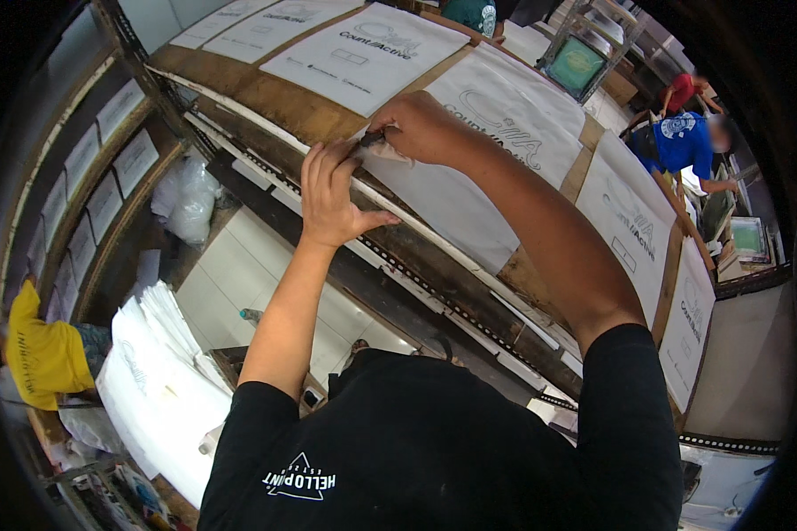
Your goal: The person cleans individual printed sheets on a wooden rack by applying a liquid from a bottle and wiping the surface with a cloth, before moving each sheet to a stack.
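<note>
White printed plastic bags or sheets (359, 62) lie in a row on a long brown board. At the near corner of one white sheet (438, 203), my right hand (421, 128) is closed, with a small dark object (374, 139) showing at its fingers. A crumpled pale piece (387, 154) hangs just below those fingers; whether it is cloth or part of the sheet I cannot tell. My left hand (335, 199) is beside it at the board's edge, fingers stretched and thumb apart. Its fingertips are near the dark object.
A perforated metal rail (452, 305) runs along the board's near side. Left are a stack of white sheets (155, 380), a clear plastic bundle (190, 199) and a person in yellow (49, 350). People in blue (682, 142) and red (682, 93) are far right, near a green-screened frame (576, 64).
</note>
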Tool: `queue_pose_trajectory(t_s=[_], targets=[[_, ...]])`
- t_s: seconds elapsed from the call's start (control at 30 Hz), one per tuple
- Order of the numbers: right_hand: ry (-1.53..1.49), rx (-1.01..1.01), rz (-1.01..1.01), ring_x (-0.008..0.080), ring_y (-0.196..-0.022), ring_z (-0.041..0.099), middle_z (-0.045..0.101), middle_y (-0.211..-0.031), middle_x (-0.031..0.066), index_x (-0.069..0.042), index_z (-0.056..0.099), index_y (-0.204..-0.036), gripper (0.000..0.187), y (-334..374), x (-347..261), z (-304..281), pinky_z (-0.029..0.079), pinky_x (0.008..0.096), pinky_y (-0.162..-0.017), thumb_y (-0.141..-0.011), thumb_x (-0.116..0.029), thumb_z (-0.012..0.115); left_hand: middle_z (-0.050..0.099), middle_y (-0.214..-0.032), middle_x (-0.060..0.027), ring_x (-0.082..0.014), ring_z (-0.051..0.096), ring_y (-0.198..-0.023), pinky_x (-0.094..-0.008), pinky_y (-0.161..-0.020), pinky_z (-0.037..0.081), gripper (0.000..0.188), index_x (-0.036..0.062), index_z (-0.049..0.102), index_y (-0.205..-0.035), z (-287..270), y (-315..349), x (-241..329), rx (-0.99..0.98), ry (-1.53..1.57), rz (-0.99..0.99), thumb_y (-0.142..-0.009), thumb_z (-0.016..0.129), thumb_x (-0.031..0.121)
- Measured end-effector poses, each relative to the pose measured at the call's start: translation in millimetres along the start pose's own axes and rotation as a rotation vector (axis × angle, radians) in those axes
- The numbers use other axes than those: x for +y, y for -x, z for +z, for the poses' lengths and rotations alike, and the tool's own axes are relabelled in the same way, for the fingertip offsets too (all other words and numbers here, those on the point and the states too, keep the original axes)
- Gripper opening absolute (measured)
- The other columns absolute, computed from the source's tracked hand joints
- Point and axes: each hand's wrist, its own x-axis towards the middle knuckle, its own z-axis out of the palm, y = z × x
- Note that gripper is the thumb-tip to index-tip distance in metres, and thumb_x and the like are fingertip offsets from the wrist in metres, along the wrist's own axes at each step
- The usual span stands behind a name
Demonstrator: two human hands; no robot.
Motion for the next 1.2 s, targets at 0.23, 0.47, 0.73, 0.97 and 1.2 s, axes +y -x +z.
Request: queue_pose_trajectory(t_s=[0.23,0.47,0.73,0.97,1.2], targets=[[-0.074,-0.081,-0.019,0.0349,-0.087,0.068,0.069,-0.091,0.0154,-0.002,0.076,-0.098,0.02,60,-16,-29,0.054,0.0424,-0.078,-0.082,0.0,0.065,0.06,-0.127,-0.0152,-0.0363,0.056,-0.119,-0.0569,-0.109,0.038,0.094,0.0061,0.055,-0.113,7,4,-4,0.017,0.007,0.004,-0.065,0.063,0.087],[-0.074,-0.168,0.16,0.0334,-0.088,0.066,0.065,-0.094,0.0149,-0.004,0.075,-0.103,0.025,165,-46,-67,0.052,0.0419,-0.078,-0.082,0.004,0.064,0.059,-0.13,-0.0149,-0.0358,0.054,-0.122,-0.0565,-0.111,0.035,0.096,0.0054,0.055,-0.115,8,4,-5,0.016,-0.01,0.012,-0.068,0.059,0.089],[-0.103,-0.254,0.364,0.029,-0.082,0.067,0.067,-0.091,0.0141,-0.008,0.077,-0.104,0.028,213,-68,-97,0.053,0.0396,-0.076,-0.082,0.004,0.066,0.057,-0.135,-0.0198,-0.0418,0.051,-0.127,-0.0601,-0.111,0.032,0.1,0.0055,0.049,-0.124,9,9,-8,-0.016,-0.025,0.022,-0.071,0.057,0.089],[-0.066,0.03,0.096,0.0288,-0.084,0.069,0.071,-0.089,0.0126,-0.01,0.079,-0.102,0.018,116,-19,-87,0.053,0.0383,-0.077,-0.088,-0.009,0.068,0.057,-0.131,-0.0205,-0.043,0.051,-0.124,-0.0608,-0.111,0.034,0.1,0.0034,0.053,-0.122,16,9,-6,0.035,-0.034,0.038,-0.071,0.056,0.09],[-0.04,0.026,0.037,0.0367,-0.09,0.07,0.073,-0.093,0.0194,-0.004,0.077,-0.1,0.025,-1,-3,-5,0.056,0.0412,-0.083,-0.079,-0.004,0.064,0.055,-0.124,-0.0166,-0.0397,0.053,-0.122,-0.0594,-0.11,0.038,0.097,0.003,0.057,-0.112,7,4,-3,0.031,-0.056,0.041,-0.069,0.058,0.09]])
